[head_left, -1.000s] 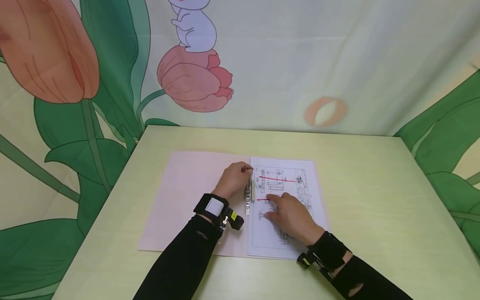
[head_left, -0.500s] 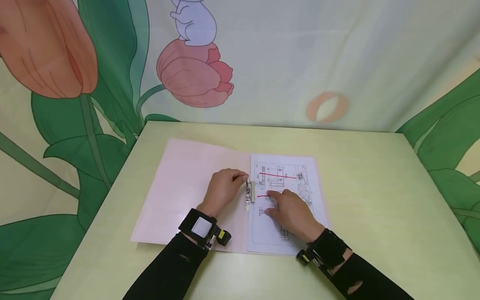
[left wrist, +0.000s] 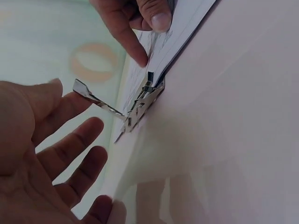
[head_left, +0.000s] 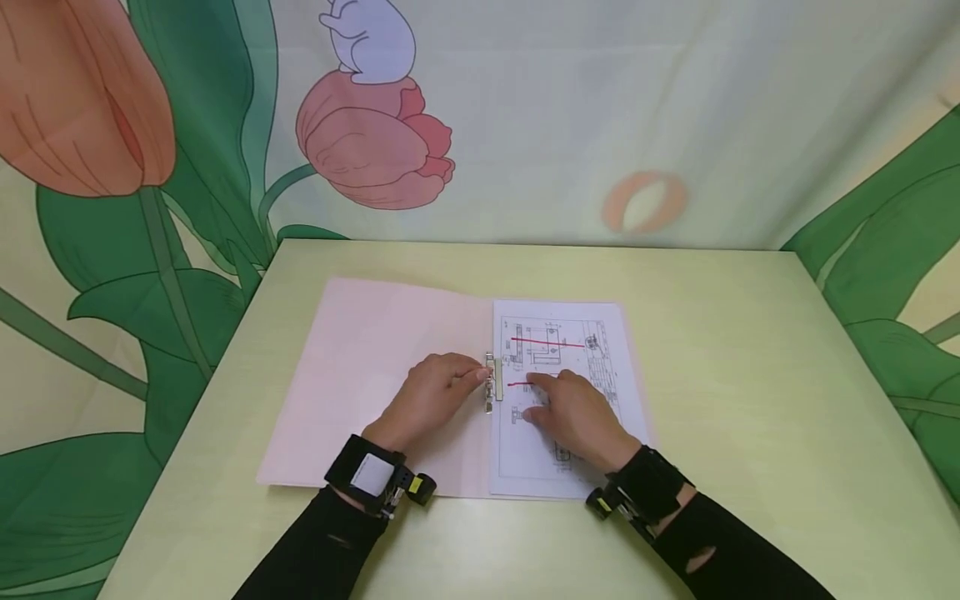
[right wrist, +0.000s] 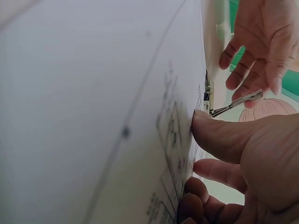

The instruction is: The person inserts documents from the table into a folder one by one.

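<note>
On the table [head_left: 750, 375], the left hand [head_left: 427, 396] is touching, fingers loosely spread, the raised stiff clamp lever [left wrist: 96, 99] of the open pink folder [head_left: 375, 367] while the right hand [head_left: 573, 412] is pressing, fingers extended, the thin drawing sheets [head_left: 592, 367] (floppy, probably prone to slipping) flat beside it.

Pale pink folder [head_left: 375, 375], white sheet [head_left: 562, 392] with red lines, yellow-green table [head_left: 750, 400], silver clip [head_left: 490, 383]

Under both hands spreads a pale green table [head_left: 750, 400], and beyond them hangs a printed backdrop cloth [head_left: 570, 117] showing a pink tulip [head_left: 371, 142] topped by a white rabbit [head_left: 371, 42], a large orange tulip [head_left: 71, 92] far left, and green leaves [head_left: 892, 275] right.
</note>
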`<state>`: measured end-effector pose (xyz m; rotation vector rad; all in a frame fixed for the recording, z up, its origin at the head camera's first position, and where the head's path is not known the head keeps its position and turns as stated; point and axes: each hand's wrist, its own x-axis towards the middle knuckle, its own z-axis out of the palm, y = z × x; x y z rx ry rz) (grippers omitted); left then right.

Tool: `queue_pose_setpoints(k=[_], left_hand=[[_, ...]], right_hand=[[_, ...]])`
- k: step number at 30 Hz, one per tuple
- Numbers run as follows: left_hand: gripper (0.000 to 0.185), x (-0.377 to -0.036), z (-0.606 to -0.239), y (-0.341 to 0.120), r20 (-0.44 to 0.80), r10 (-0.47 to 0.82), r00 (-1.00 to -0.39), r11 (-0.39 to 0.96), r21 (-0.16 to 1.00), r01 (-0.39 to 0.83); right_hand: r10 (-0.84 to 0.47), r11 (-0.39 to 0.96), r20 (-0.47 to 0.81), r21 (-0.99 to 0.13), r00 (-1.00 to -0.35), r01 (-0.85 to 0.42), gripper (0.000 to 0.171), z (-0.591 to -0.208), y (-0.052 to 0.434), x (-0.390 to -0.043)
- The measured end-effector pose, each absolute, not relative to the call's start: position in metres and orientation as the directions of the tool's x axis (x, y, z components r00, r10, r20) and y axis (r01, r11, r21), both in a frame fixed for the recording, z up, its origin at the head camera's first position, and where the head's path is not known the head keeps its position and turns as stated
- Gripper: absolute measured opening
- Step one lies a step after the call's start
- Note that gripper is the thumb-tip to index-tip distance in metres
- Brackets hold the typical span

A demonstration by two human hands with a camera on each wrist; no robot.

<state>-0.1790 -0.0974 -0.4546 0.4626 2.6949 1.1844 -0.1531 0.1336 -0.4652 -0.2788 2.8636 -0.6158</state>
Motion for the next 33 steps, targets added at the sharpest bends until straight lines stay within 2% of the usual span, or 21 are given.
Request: queue_pose_setpoints(k=[6, 9, 12, 17, 19, 27, 33], left_hand=[[0.018, -0.181, -0.464, -0.100, -0.157, 0.280, -0.947, 0.558, 0.829, 0.028], [0.027, -0.185, -0.466, -0.099, -0.221, 0.287, -0.932, 0.543, 0.839, -0.032], [0.039, -0.189, -0.467, -0.096, -0.246, 0.299, -0.922, 0.608, 0.794, -0.014], [0.025, -0.189, -0.469, -0.090, -0.235, 0.287, -0.929, 0.720, 0.692, 0.047], [0.024, -0.190, -0.466, -0.089, -0.240, 0.265, -0.934, 0.698, 0.716, 0.014], [0.047, -0.225, -0.454, -0.065, -0.272, 0.172, -0.947, 0.629, 0.770, -0.107], [0.051, -0.235, -0.459, -0.058, -0.311, 0.161, -0.937, 0.491, 0.849, -0.197]], right_hand=[[-0.226, 0.892, -0.160, -0.430, -0.961, -0.138, 0.054, -0.466, 0.134, -0.154], [-0.227, 0.894, -0.162, -0.426, -0.960, -0.139, 0.054, -0.466, 0.135, -0.154], [-0.222, 0.897, -0.160, -0.420, -0.962, -0.138, 0.055, -0.466, 0.137, -0.154], [-0.217, 0.891, -0.171, -0.438, -0.961, -0.123, 0.055, -0.467, 0.137, -0.154], [-0.216, 0.889, -0.175, -0.442, -0.961, -0.120, 0.055, -0.466, 0.136, -0.154], [-0.208, 0.892, -0.163, -0.437, -0.964, -0.118, 0.053, -0.465, 0.138, -0.153], [-0.211, 0.888, -0.166, -0.444, -0.963, -0.118, 0.054, -0.466, 0.135, -0.154]])
